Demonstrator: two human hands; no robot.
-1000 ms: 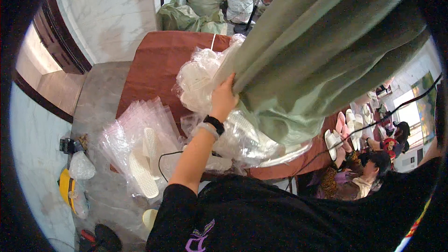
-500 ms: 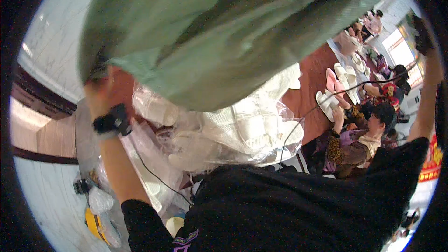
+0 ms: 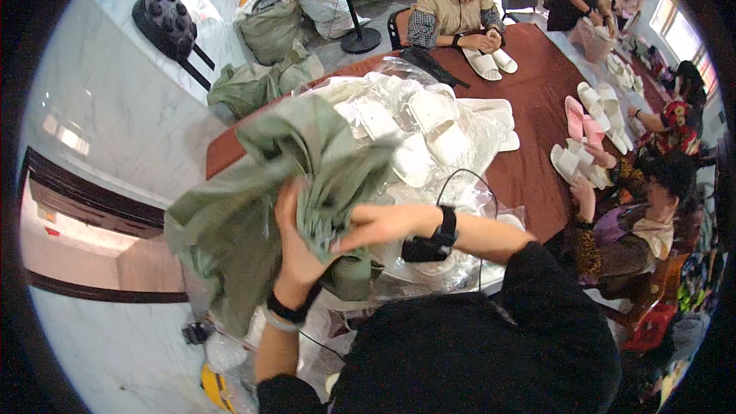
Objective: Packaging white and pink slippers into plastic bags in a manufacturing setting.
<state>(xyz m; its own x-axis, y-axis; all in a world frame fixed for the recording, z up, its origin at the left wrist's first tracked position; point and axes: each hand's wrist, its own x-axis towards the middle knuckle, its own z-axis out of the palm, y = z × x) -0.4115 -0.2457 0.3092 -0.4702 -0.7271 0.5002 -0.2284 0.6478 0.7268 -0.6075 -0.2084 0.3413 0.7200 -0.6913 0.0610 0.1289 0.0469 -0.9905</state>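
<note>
A large green woven sack hangs crumpled and bunched in front of me, over the near left side of the table. My left hand is closed round its gathered cloth. From the right, my right hand reaches across and grips the same bunched cloth; the folds hide some of its fingertips. Just beyond the sack lies a heap of white slippers, many in clear plastic bags. Part of the heap is hidden behind the sack and my right forearm.
A brown-red cloth covers the table. Across it a person handles white slippers; at right another person holds a pair beside pink slippers. Full sacks and a standing fan are behind. A dark cable crosses near my right arm.
The sack, stretched wide and high before, has come down and is gathered into folds. My right hand has swung in from the far right to meet the left. The slipper heap is more exposed.
</note>
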